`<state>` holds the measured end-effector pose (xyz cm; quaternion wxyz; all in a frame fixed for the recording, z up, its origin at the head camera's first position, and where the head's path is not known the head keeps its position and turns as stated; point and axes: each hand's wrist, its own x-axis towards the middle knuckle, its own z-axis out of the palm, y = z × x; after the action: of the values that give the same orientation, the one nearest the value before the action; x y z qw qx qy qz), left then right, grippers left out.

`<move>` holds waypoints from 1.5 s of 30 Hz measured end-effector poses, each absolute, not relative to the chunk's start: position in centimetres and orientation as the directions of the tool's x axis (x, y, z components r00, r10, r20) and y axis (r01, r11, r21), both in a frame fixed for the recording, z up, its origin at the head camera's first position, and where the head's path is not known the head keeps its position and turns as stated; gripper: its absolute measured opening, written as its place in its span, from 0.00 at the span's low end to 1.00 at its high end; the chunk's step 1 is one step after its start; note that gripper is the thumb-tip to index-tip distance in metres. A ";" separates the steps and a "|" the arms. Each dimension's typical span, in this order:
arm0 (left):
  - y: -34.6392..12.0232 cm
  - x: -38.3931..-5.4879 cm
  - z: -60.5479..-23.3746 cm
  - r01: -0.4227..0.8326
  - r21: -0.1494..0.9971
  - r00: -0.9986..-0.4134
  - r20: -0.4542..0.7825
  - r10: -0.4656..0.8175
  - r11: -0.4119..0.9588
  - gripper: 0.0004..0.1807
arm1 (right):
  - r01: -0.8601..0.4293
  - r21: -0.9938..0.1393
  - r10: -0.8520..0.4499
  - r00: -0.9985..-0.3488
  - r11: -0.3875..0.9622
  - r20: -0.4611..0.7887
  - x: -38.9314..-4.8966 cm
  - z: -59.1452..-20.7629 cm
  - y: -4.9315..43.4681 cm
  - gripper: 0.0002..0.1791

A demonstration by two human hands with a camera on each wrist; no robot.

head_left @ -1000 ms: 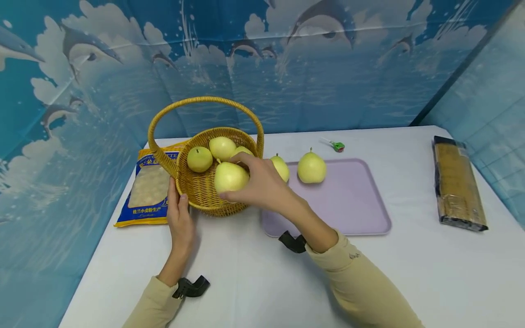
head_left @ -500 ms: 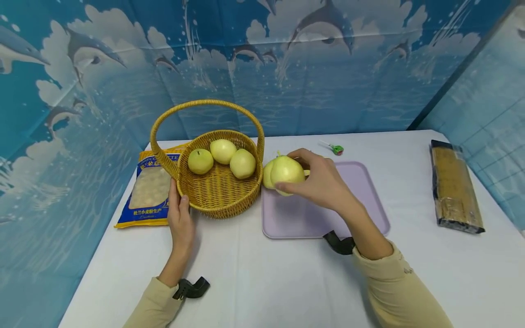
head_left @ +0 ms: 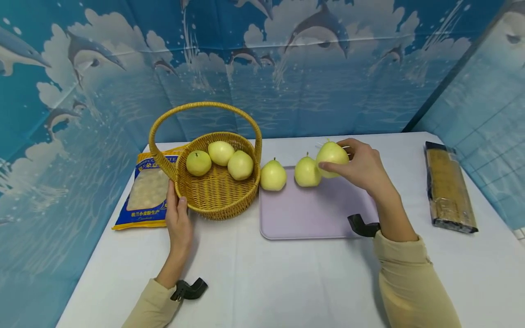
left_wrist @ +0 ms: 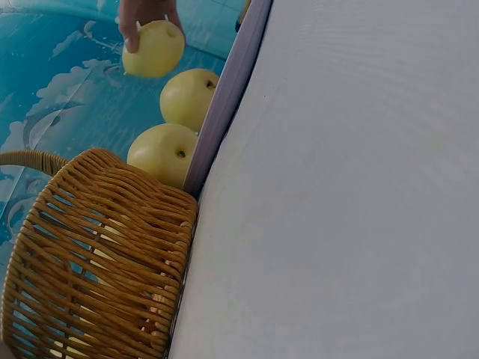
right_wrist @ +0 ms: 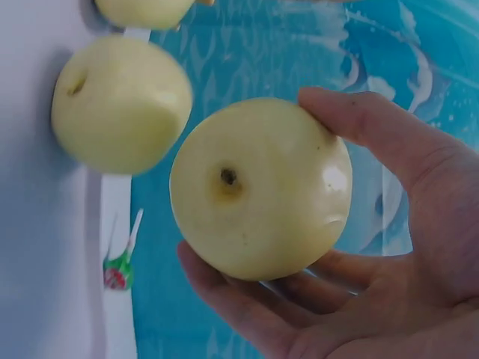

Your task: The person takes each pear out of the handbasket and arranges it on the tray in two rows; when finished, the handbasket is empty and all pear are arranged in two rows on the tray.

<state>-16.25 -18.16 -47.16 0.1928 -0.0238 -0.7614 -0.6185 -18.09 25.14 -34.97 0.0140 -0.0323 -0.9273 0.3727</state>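
My right hand (head_left: 362,166) grips a yellow-green pear (head_left: 331,159) above the far side of a lilac tray (head_left: 303,223); in the right wrist view, thumb and fingers curl round the held pear (right_wrist: 262,194). Two more pears stand along the tray's back: a middle pear (head_left: 307,172) close beside the held one, and a left pear (head_left: 273,175) by the basket. With straight fingers, my left hand (head_left: 179,225) rests against the near left side of a wicker basket (head_left: 213,196). Inside the basket lie three pears (head_left: 240,165). The left wrist view shows the basket's woven wall (left_wrist: 105,262).
A blue and yellow food bag (head_left: 147,191) lies left of the basket, partly behind it. At the right lies a brown package with black ends (head_left: 449,187). Behind the held pear is a lollipop (right_wrist: 120,271). A tall handle (head_left: 205,105) arches over the basket.
My right hand has carried the pear out of the basket, rightward past the two other pears to the tray's far right part. My left hand has stayed at the basket.
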 end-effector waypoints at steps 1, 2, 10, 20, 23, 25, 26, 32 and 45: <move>-18.2 -16.3 -47.2 0.274 0.932 -0.925 0.322 -0.202 0.236 0.32 | 0.067 -0.688 0.088 -0.996 0.723 -0.004 -18.2 -35.2 25.5 0.47; -18.2 -16.2 -47.2 0.271 0.933 -0.926 0.320 -0.202 0.237 0.32 | 0.085 -0.684 0.105 -0.994 0.725 -0.013 -18.3 -35.4 25.9 0.48; -18.2 -16.2 -47.3 0.282 0.930 -0.922 0.330 -0.201 0.237 0.32 | 0.202 -0.640 0.202 -0.976 0.741 -0.074 -19.3 -37.9 28.0 0.50; -18.0 -16.3 -47.3 0.292 0.927 -0.919 0.340 -0.201 0.235 0.32 | 0.266 -0.575 0.249 -0.962 0.774 -0.109 -19.9 -39.3 29.2 0.47; -17.9 -16.5 -47.1 0.295 0.924 -0.917 0.346 -0.201 0.243 0.32 | 0.275 -0.571 0.251 -0.960 0.773 -0.123 -19.8 -39.1 29.4 0.48; -17.9 -16.5 -47.0 0.291 0.924 -0.917 0.344 -0.203 0.249 0.32 | 0.280 -0.575 0.250 -0.959 0.769 -0.132 -19.8 -39.0 29.5 0.48; -17.9 -16.5 -47.0 0.290 0.923 -0.917 0.343 -0.205 0.252 0.32 | 0.281 -0.578 0.250 -0.959 0.766 -0.135 -19.8 -39.0 29.6 0.48; -17.9 -16.3 -46.9 0.280 0.923 -0.918 0.338 -0.208 0.263 0.31 | 0.284 -0.602 0.253 -0.958 0.747 -0.137 -19.9 -38.9 30.0 0.47; -18.1 -16.0 -47.2 0.268 0.926 -0.922 0.327 -0.208 0.267 0.31 | 0.240 -0.617 0.233 -0.968 0.749 -0.093 -19.5 -38.2 29.5 0.44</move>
<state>-16.03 -18.13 -47.22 0.1966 -0.0194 -0.7713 -0.6050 -19.52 29.54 -38.20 -0.0049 -0.1265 -0.9352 0.3306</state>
